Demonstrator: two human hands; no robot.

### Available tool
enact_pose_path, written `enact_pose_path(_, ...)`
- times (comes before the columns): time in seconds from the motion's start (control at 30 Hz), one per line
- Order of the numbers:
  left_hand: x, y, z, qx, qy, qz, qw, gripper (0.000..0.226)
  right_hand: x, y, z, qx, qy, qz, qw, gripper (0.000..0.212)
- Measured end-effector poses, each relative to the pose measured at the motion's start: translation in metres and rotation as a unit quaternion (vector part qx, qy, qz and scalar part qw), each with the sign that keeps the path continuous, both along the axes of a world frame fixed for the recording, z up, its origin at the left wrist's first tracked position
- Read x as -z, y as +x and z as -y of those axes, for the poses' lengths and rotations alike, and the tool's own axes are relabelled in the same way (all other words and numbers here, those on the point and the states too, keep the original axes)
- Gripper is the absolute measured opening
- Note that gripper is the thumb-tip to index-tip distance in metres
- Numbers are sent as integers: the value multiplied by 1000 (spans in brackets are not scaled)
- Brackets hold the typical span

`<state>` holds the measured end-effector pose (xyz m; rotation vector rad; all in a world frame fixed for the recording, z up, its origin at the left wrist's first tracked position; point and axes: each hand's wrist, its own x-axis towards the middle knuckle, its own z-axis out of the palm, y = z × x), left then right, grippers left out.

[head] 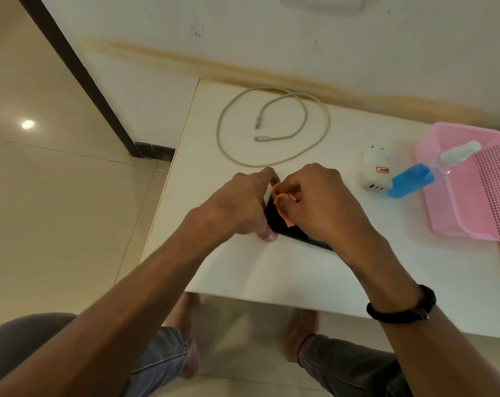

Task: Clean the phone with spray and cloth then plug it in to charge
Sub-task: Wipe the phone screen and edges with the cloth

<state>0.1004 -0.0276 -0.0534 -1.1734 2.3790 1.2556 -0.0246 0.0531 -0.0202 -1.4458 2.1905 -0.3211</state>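
A black phone point(284, 224) lies flat on the white table point(271, 270), mostly covered by my hands. My left hand point(240, 207) grips its left end, thumb on the near edge and index finger at the far corner. My right hand point(317, 202) is closed on a bunched orange cloth point(284, 200) and presses it onto the screen. A spray bottle point(432, 170) with blue liquid leans over the rim of a pink basket point(472, 213). A white charger plug point(377, 170) stands left of it. The coiled cable point(274, 124) lies beyond my hands, both ends free.
The table's left edge point(168, 179) and near edge drop to a tiled floor. A wall runs along the far side. My knees and bare feet show under the near edge. A white wall fitting point(320, 2) sits at the top of the view.
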Motion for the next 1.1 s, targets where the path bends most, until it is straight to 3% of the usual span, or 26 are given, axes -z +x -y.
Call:
enact_pose_path(0.37, -5, -1, -2, 21, -20, -1, 1000, 89, -2, 0, -18, -106, 41, 47, 992, 25)
enact_pose_path(0.53, -4, -4, -6, 26, -22, 5, 999, 88, -7, -5, -24, -126, 67, 23, 990, 33)
enact_pose_path(0.7, -5, -6, -6, 19, -13, -1, 1000, 84, -16, -12, -25, -136, 164, -31, 976, 35)
enact_pose_path(0.8, -5, -7, -5, 23, -18, 5, 1000, 84, -21, -17, -27, -117, 175, -29, 977, 23)
enact_pose_path(1.1, -5, -6, -4, 16, -8, 14, 1000, 83, -30, -38, -35, -17, 274, -41, 961, 33)
